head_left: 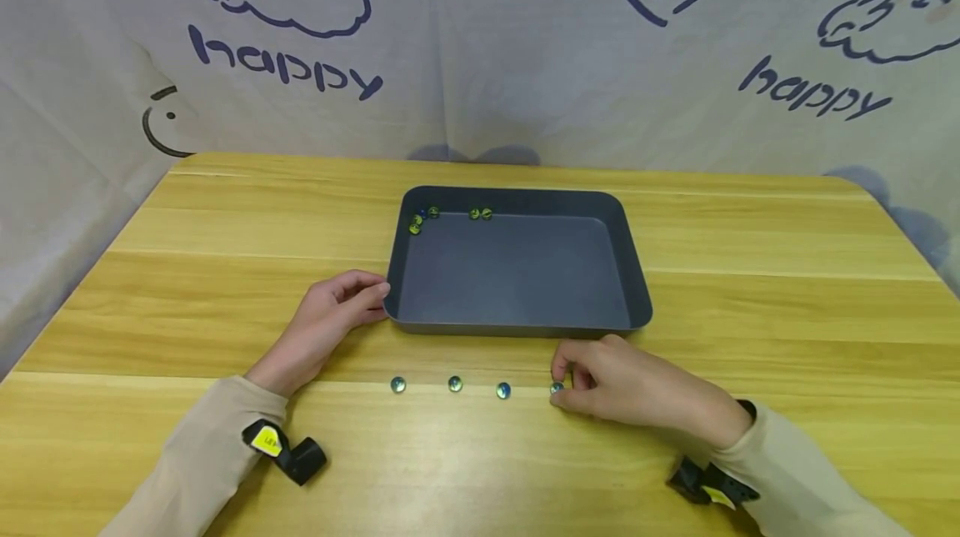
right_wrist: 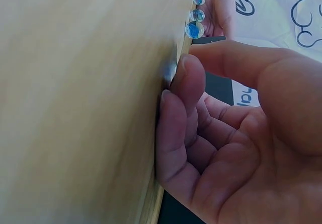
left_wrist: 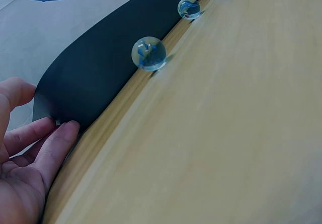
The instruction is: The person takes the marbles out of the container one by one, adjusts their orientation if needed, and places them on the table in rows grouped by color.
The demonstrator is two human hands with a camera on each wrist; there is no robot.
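1. We see the right hand (head_left: 615,381) just in front of the tray (head_left: 517,270), toward its right end, thumb and finger pinching one marble (head_left: 557,388) low over the table (head_left: 225,270); whether it touches the wood, we cannot tell
2. We find the left hand (head_left: 337,308) at the tray's near left corner, thumb at the rim and fingers against the outer wall, holding it
3. Three loose marbles (head_left: 455,384) sit in front of the tray, spaced apart in a line left of the pinched one
4. Inside the tray we make out inner marbles (head_left: 475,213): a cluster at its far left corner, a pair along its far wall
5. We judge the work partway: four are in the row, counting the pinched one, and the rest lie in the tray; which way they travel, we cannot tell
6. The tray's raised near wall, we judge, is the main obstacle between the two groups
7. Beyond the tray hangs a drawn-on cloth (head_left: 525,62)
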